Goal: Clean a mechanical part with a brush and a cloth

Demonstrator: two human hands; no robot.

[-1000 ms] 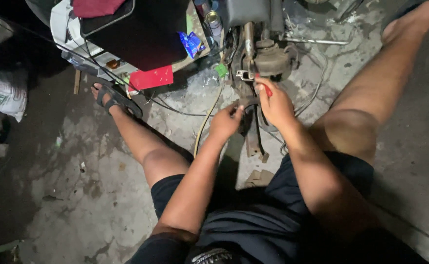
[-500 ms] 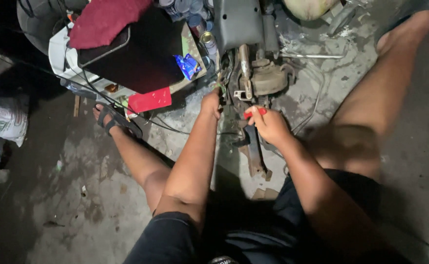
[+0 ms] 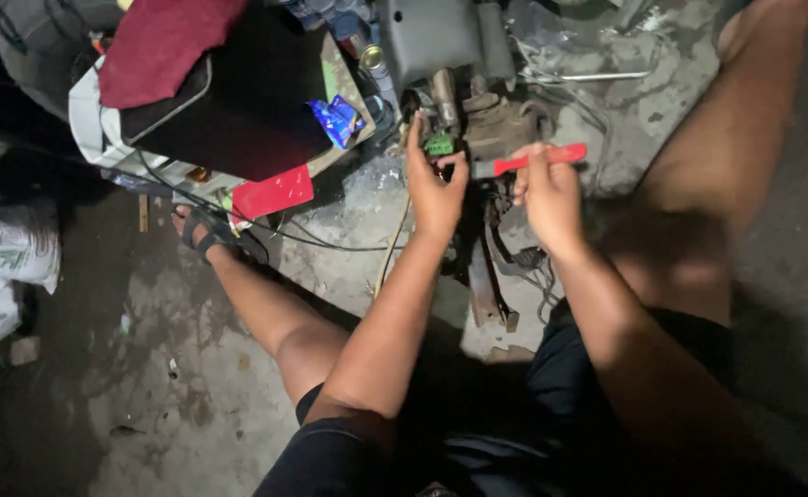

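A blue packet (image 3: 335, 120) and red card (image 3: 272, 193) lie far left. The left hand (image 3: 433, 189) has moved up, fingers pinching a green plug (image 3: 439, 144); the right hand (image 3: 548, 193) grips a red tool (image 3: 540, 158), now raised.

right foot (image 3: 772, 14) cut off, tool tip (image 3: 501, 167) hidden

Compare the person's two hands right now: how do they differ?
The left hand is up against the grey mechanism, its grip around a small green part; the right hand is held clear of the mechanism. The right hand holds a red-handled tool lying sideways; the left holds no tool. Both are bare.
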